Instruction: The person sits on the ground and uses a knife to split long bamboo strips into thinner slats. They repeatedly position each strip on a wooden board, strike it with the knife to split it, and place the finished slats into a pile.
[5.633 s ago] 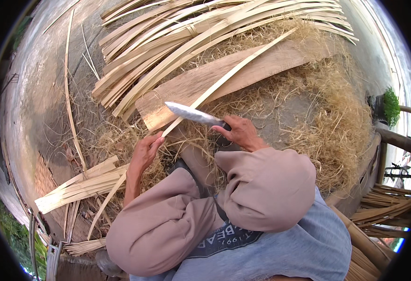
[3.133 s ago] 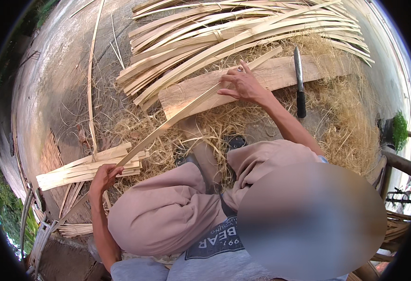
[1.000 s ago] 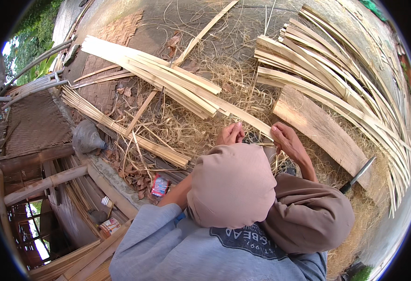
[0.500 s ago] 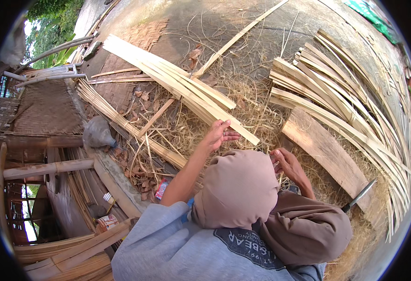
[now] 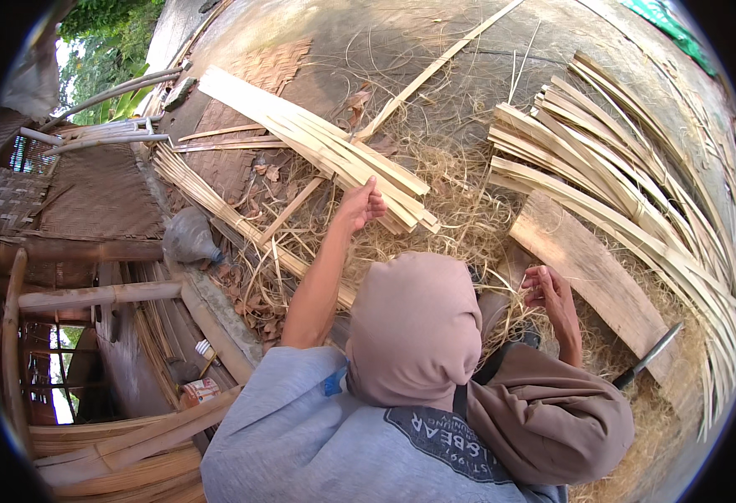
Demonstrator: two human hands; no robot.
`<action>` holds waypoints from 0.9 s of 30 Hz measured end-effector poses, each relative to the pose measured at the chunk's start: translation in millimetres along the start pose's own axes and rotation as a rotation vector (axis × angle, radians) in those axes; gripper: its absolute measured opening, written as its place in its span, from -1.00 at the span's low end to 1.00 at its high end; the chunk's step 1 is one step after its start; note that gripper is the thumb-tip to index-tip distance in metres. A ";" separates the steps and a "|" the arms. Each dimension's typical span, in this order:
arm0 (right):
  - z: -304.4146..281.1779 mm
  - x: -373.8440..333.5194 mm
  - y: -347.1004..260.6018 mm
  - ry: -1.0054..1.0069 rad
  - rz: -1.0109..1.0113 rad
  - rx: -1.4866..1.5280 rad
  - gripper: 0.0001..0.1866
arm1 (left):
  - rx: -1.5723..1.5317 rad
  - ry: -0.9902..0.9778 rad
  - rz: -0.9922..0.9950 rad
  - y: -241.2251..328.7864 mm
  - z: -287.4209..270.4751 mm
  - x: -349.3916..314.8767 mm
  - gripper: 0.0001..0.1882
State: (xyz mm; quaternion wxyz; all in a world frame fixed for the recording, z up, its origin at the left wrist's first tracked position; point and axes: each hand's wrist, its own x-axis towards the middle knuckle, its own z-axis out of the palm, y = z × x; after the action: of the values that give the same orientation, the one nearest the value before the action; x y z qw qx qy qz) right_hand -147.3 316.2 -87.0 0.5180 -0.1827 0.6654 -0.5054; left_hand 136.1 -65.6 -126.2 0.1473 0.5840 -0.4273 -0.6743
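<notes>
From the head view, your two hands are well apart. Your left hand (image 5: 360,207) is at the near edge of the left pile of pale flat strips (image 5: 292,130), its fingers curled; whether it grips or merely touches a strip, you cannot tell from here. That pile lies ahead of your left knee (image 5: 414,331), slanting across a woven mat (image 5: 238,126) and a long single strip (image 5: 435,75). Your right hand (image 5: 550,293) hangs beside the near edge of a wooden plank (image 5: 590,277), fingers loosely bent and parted, near curly shavings (image 5: 460,172). Beyond the plank, the right pile of strips (image 5: 611,180) fans out. A knife (image 5: 655,348) rests with its blade over the plank's near end, its dark handle toward your right knee (image 5: 552,411). A clear plastic bottle (image 5: 189,235) lies on your left, beside a bundle of thin strips (image 5: 217,205).
</notes>
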 end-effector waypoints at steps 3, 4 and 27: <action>-22.7 -14.9 21.5 0.144 -0.079 0.016 -0.50 | 0.275 0.030 0.064 7.8 16.7 -12.6 -0.45; -34.7 -20.2 29.8 0.217 -0.101 0.016 -0.51 | 0.349 0.017 0.106 14.3 29.8 -16.9 -0.41; -212.9 -146.2 220.4 1.418 0.315 -0.729 -0.38 | 1.844 -0.626 1.205 62.4 342.2 57.2 -0.76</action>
State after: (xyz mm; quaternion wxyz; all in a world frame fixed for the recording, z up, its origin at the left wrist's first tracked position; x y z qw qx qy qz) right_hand -213.5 624.4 -213.3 -0.0538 0.1193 0.9761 -0.1736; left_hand -211.0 -4.1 -133.5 -0.1508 -0.0235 -0.9875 -0.0398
